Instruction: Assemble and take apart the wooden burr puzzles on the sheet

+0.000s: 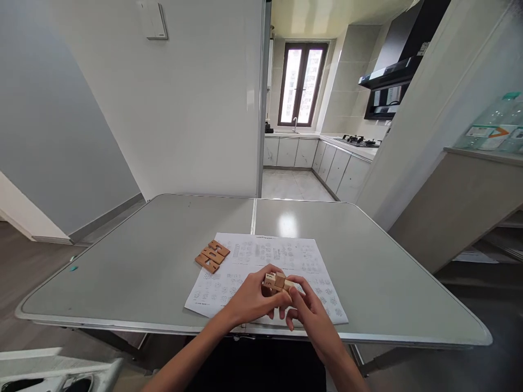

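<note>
Both my hands meet over the near middle of a grey folding table (143, 272). My left hand (253, 299) and my right hand (310, 310) are closed together around a small cluster of wooden puzzle blocks (278, 281), held just above a printed instruction sheet (269, 256). To the left, partly on the sheet's corner, lie a few flat notched wooden pieces (212, 255), untouched and about a hand's width from my left hand.
A small teal object (73, 268) lies near the table's left edge. Behind the table stands a white wall, with a doorway to a kitchen (302, 136). A counter with plastic bottles (494, 128) is at the right.
</note>
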Motion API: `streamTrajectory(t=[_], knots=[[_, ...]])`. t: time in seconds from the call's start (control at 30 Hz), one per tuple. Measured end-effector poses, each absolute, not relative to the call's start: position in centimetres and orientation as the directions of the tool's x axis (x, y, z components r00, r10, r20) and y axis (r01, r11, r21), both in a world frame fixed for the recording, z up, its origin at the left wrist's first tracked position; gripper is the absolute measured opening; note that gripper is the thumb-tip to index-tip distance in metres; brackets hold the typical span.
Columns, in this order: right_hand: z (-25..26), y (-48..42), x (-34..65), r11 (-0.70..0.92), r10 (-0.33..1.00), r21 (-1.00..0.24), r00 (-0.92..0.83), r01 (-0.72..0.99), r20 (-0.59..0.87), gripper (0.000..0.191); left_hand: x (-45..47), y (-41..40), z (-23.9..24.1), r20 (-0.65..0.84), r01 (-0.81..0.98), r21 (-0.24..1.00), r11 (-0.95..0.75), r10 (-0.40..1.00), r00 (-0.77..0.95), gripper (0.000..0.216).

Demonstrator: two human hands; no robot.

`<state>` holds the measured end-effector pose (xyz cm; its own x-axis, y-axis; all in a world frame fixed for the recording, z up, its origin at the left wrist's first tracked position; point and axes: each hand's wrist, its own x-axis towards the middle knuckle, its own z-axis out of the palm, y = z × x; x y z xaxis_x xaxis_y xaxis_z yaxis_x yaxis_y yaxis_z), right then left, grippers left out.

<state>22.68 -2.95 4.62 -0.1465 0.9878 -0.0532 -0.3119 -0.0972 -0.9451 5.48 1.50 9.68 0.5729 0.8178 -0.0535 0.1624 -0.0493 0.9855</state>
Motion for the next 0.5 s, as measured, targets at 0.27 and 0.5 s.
streamTrajectory(t=[0.27,0.5], knots=[[5.4,-3.3,21.9,-0.078,0.972,-0.962,-0.232,-0.262,-0.015,0.060,4.5,1.0,8.6,0.000,0.106,0.993,-0.059,0.873,0.487,0.056],[5.4,-3.1,21.8,-0.063,0.940,-0.982,-0.340,-0.176,0.000,0.059,3.4,-0.3,8.3,0.034,0.093,0.992,-0.088,0.882,0.471,0.056]])
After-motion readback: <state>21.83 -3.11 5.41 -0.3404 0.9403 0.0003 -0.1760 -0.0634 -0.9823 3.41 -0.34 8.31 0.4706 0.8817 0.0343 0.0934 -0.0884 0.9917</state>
